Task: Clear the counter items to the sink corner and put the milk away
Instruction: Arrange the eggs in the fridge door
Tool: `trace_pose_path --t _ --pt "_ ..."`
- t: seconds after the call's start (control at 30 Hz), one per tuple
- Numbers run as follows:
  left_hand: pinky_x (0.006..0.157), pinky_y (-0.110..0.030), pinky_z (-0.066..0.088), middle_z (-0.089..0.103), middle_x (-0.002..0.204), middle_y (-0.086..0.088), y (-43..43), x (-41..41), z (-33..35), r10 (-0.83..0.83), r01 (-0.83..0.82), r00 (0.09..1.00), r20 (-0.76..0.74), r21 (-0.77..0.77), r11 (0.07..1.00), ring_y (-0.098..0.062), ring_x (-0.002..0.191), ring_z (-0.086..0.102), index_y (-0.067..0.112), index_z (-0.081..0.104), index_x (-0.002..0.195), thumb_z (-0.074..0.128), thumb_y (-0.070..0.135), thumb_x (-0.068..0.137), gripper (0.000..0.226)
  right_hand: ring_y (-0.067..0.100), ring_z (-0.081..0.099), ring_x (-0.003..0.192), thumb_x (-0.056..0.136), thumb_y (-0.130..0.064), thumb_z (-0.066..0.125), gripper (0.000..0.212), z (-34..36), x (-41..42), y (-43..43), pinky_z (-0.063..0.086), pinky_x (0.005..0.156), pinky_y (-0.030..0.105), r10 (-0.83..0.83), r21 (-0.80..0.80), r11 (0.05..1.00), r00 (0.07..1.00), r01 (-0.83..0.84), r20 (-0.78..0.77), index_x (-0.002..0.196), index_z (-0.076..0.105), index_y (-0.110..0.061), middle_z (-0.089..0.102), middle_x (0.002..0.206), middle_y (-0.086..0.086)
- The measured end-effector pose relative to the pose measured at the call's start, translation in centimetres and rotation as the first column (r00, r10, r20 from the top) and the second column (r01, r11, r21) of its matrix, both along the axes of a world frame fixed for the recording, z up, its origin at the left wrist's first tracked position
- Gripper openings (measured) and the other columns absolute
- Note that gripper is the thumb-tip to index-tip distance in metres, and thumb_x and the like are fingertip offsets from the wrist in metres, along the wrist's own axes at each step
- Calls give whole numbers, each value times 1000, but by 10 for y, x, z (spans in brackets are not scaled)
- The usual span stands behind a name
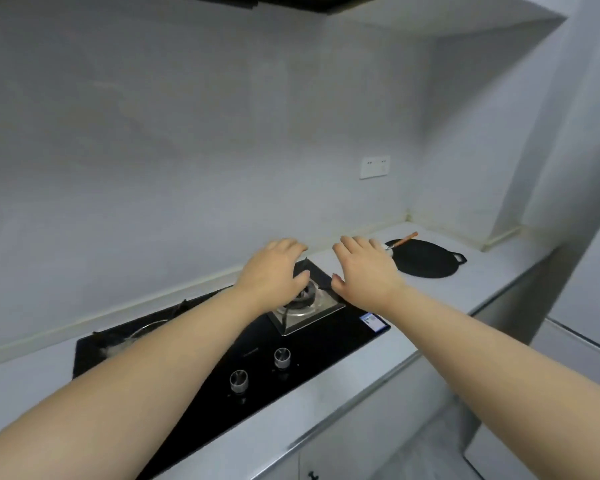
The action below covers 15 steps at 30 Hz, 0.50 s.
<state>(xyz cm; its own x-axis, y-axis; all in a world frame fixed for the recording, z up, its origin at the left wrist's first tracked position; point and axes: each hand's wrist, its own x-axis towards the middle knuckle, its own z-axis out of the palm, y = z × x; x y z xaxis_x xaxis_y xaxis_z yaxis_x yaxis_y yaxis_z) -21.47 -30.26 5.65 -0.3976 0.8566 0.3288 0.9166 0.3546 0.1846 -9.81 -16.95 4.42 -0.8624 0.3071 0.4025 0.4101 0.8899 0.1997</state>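
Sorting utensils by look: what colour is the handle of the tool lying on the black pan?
Orange-brown, wood-like handle, lying across the black pan; the head view shows it.

Left hand [274, 271]: was held palm down over the right burner [305, 303], fingers loosely bent, holding nothing.
Right hand [364, 271]: was held palm down just beside the left, holding nothing.
Hob [326, 344]: black glass, set into the counter [447, 299]; two knobs [239, 380] stood near its front edge.
Griddle [426, 259]: black, lay flat near the counter's far right corner.
Utensil [404, 239]: wooden-handled, rested across the griddle's far rim.
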Motion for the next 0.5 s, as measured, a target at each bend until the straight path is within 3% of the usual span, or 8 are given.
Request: trace_pose_path --t 0.23,0.5 --pt "113 -35 26 28 152 -1 118 37 -30 -113 119 990 84 -72 990 -19 139 24 18 32 144 47 33 93 55 30 46 118 84 -40 49 50 -24 67 104 34 102 42 -184 -81 979 982 187 38 124 50 -8 50 128 10" --pt "114 -34 22 20 156 0 244 40 -68 -259 278 952 165 -110 954 -19 141 20 21 19 149 48 33 95 63 28 38 127 85 -41 46 56 -50 89 219 28 108 40 -330 -88 937 940 337 87 132 43 -11 40 140 9"
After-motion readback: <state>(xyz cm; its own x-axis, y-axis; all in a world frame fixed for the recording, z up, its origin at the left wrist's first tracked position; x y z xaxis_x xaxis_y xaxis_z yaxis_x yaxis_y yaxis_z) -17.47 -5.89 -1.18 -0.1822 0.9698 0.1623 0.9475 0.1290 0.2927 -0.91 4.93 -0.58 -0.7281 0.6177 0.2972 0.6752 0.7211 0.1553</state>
